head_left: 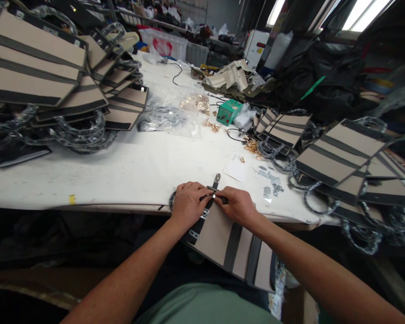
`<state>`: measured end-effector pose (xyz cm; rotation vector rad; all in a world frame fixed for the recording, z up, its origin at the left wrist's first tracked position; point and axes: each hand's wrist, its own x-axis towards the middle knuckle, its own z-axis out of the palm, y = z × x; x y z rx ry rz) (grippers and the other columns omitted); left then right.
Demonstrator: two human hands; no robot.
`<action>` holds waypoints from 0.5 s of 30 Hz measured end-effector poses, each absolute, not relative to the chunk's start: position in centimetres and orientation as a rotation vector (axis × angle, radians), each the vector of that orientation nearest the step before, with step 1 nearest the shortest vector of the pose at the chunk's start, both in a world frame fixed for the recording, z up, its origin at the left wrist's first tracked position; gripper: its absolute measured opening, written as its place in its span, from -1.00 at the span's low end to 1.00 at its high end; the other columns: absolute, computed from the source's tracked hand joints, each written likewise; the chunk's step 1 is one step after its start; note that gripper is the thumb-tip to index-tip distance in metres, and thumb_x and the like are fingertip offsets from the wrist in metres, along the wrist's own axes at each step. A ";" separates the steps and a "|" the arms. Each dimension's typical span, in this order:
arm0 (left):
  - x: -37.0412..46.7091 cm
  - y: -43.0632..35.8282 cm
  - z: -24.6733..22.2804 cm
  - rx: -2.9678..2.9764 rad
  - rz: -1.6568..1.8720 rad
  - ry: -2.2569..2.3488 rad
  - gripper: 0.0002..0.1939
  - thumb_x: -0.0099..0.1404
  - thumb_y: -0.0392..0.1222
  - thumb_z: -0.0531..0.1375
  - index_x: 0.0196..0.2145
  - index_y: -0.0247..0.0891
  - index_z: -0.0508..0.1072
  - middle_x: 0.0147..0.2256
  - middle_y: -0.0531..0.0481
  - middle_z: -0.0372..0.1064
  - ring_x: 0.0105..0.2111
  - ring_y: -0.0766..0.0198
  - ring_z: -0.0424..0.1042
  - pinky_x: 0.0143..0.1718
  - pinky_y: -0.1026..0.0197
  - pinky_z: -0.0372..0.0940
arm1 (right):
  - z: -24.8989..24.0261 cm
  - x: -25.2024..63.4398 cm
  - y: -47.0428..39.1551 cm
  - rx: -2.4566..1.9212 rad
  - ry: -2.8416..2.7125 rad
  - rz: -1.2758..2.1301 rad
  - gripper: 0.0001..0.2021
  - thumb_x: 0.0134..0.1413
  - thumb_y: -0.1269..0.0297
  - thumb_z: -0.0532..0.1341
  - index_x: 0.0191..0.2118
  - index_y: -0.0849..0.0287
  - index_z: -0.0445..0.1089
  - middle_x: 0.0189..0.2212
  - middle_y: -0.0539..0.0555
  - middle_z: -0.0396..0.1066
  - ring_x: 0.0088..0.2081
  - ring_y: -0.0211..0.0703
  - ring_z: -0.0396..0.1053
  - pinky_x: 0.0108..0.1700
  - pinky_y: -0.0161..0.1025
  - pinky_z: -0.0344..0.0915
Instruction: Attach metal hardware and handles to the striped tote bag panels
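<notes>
A beige panel with dark stripes (219, 234) lies at the table's front edge and hangs over it toward my lap. My left hand (191, 202) is closed at the panel's upper corner, its fingertips pinching a dark strap (217, 180) with a metal end piece. Opposite it, my right hand (238, 204) is closed too, its thumb and finger meeting the left fingertips at a small shiny metal piece on the strap. Two metal plates (194, 234) show on the panel's dark border, below my left hand. A wrapped handle is partly hidden behind my left hand.
Stacked striped panels with plastic-wrapped handles stand at left (37, 58) and right (340, 153). On the white table (138, 171) are a green box (228, 111), plastic bags (168, 112), gold-coloured parts (251, 146), flat metal plates (272, 182) and white paper (236, 167).
</notes>
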<state>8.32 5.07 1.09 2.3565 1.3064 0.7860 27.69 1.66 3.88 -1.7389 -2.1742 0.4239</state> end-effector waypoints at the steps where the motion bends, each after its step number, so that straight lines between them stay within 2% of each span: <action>1: 8.3 5.1 1.1 2.366 0.777 1.305 -0.85 0.34 -0.12 0.28 -0.14 0.08 0.59 -0.19 0.10 0.52 -0.12 0.14 0.41 -0.08 -0.01 0.15 | 3.8 27.6 1.5 -1.733 -2.182 0.396 -0.83 0.24 0.23 0.22 -0.15 -0.01 0.57 -0.29 -0.01 0.54 -0.27 -0.20 0.45 -0.26 -0.30 0.21; 7: 8.5 5.0 1.4 2.410 0.748 1.297 -0.83 0.33 -0.11 0.29 -0.11 0.06 0.58 -0.12 0.06 0.49 -0.08 0.12 0.39 -0.08 -0.02 0.15 | 4.0 27.8 1.5 -1.725 -2.189 0.382 -0.83 0.26 0.23 0.20 -0.15 0.01 0.55 -0.27 0.00 0.53 -0.23 -0.18 0.45 -0.23 -0.28 0.22; 12: 8.6 5.0 1.7 2.431 0.718 1.306 -0.86 0.38 -0.11 0.24 -0.13 0.03 0.56 -0.13 0.07 0.47 -0.08 0.13 0.38 -0.08 -0.02 0.15 | 4.3 28.0 2.2 -1.827 -2.122 0.511 -0.81 0.10 0.23 0.31 -0.13 -0.01 0.54 -0.24 -0.04 0.55 -0.22 -0.17 0.45 -0.19 -0.27 0.23; 15: 8.6 5.0 1.8 2.450 0.708 1.293 -0.86 0.38 -0.12 0.22 -0.13 0.01 0.56 -0.11 0.06 0.46 -0.08 0.14 0.37 -0.08 -0.02 0.15 | 4.4 27.9 2.6 -1.893 -2.072 0.560 -0.84 0.06 0.23 0.32 -0.19 -0.01 0.54 -0.27 -0.05 0.55 -0.25 -0.16 0.43 -0.22 -0.26 0.21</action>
